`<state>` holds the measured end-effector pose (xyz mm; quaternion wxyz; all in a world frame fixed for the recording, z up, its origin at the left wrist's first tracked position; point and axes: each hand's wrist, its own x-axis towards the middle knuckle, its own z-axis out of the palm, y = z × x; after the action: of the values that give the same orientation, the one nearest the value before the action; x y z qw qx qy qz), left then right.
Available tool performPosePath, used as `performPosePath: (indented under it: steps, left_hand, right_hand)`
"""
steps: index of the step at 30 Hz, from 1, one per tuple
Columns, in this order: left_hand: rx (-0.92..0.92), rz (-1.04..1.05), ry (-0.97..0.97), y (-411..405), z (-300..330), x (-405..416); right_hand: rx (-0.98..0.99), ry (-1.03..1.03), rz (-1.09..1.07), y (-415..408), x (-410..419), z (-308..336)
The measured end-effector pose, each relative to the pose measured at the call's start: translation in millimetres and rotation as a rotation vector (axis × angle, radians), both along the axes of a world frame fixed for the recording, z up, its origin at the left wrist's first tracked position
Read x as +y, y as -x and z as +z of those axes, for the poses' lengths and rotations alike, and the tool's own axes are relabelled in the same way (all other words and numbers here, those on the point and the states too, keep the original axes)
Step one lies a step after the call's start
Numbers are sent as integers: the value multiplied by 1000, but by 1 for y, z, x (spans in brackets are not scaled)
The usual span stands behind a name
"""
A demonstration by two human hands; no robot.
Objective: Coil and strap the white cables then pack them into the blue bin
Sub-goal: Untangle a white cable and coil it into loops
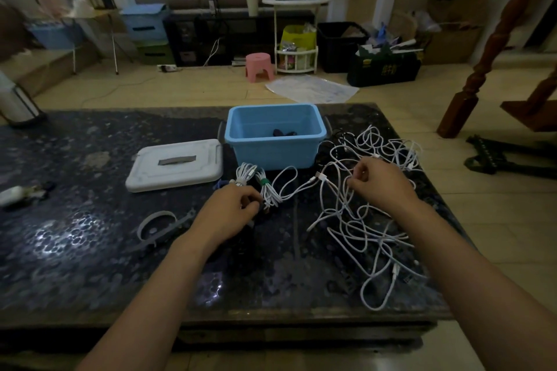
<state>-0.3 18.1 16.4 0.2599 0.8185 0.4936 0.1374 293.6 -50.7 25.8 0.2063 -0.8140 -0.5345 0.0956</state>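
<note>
curling over the middle of the frame, the left hand [229,210] has its fingers bent inward with the tips pressed against the lower end of a coiled cable [269,193]; whether it truly pinches the coil or only touches it cannot be told, since the fingertips hide the contact. the right hand [380,182], right of centre, is half closed, thumb and forefinger pinched on a strand of the loose cables [366,229]. those cables are thin, white and tangled in open loops across the right part of the table [75,238], running from beside the bin [275,135] down toward the lower right edge, with small plug ends showing here and there. the coil by the left hand is a narrow bundle bound with a green strap [264,181], and a free tail loops from it toward the right, ending in a plug [321,175] near the right hand. a second coil [244,174] lies just to its left, touching the left hand's knuckles. the blue bin stands open at upper centre of the table, with something dark in its bottom that is too dim to make out. its white lid [176,164] lies flat to the left of the bin. a grey strap [162,227] lies curled in the left-centre of the frame, beside the left wrist.
</note>
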Motion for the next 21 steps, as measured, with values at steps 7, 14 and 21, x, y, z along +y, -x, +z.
performPosePath:
  steps: [7,14,21]
  left_hand:
    - [-82,7,-13,2,8,-3]
    - [-160,23,15,9,13,-1]
    - [-323,53,47,10,13,5]
  right_hand:
    - [-36,193,87,14,9,-16]
    - [-8,111,76,14,15,-23]
    - [98,-295,89,19,18,21]
